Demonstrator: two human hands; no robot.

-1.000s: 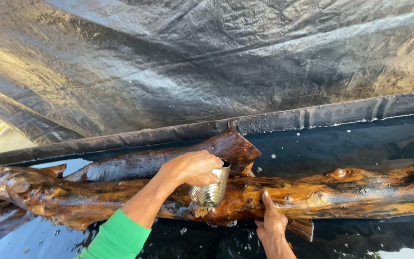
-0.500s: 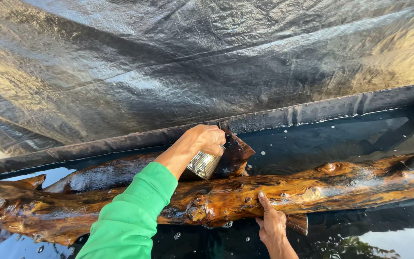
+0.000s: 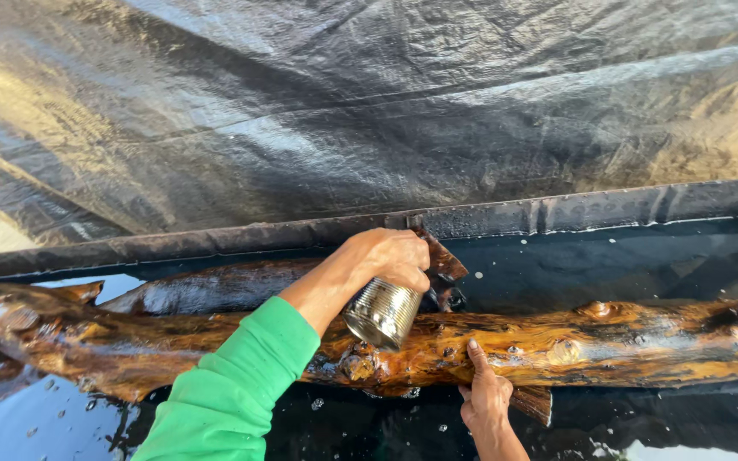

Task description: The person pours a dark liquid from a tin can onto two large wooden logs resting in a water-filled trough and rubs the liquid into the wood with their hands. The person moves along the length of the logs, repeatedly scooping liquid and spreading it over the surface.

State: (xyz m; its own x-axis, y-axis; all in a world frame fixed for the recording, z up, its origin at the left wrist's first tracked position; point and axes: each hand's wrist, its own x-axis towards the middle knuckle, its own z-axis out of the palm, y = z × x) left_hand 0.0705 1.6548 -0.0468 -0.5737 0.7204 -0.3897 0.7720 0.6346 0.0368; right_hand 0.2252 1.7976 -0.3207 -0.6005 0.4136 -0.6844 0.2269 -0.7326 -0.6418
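In the head view, the left hand [image 3: 390, 256], its arm in a green sleeve [image 3: 232, 393], has its fingers wrapped tight around a ribbed metal can [image 3: 382, 313], tipped with its base toward the camera just above a wet, knotty log [image 3: 557, 346]. The log lies lengthwise in dark water [image 3: 642, 265] inside a trough lined with black plastic sheet [image 3: 343, 111]. The right hand [image 3: 487, 399] holds nothing, its fingers spread flat against the log's near side, below the can.
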